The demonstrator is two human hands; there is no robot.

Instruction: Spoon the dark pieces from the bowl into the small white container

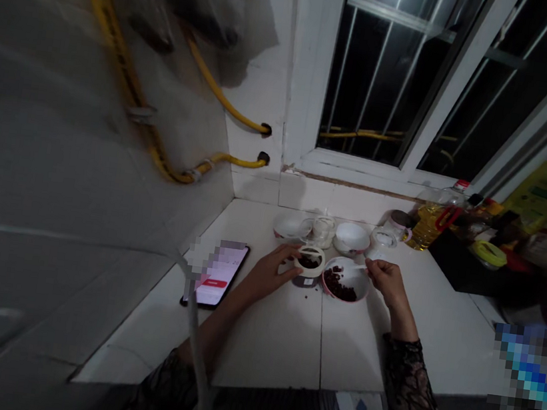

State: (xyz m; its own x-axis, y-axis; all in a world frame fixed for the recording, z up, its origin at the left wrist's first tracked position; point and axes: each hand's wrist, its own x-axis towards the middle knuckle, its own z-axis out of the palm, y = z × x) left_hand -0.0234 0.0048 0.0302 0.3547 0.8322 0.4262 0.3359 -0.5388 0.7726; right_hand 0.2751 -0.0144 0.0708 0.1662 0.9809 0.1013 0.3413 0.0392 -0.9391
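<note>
My left hand (272, 271) is closed around the side of a small container (310, 282) with a cream-coloured rim and dark contents. Just to its right stands a white bowl (364, 285) with a reddish rim, partly filled with small dark red pieces (341, 290). In my right hand (387, 282), fingers pinched, is the handle of a white spoon (357, 267) that reaches over the bowl. How far the spoon's tip goes into the pieces is hard to make out. A few dark crumbs lie on the white counter below the container.
Behind stand a second white bowl (351, 237), a glass bowl (291, 226) and several jars. An oil bottle (427, 222) and a black rack (457, 268) of condiments fill the right. A phone (221, 275) lies left, beside a tiled wall with yellow pipes (121, 57). A pale cable (195, 342) hangs in front.
</note>
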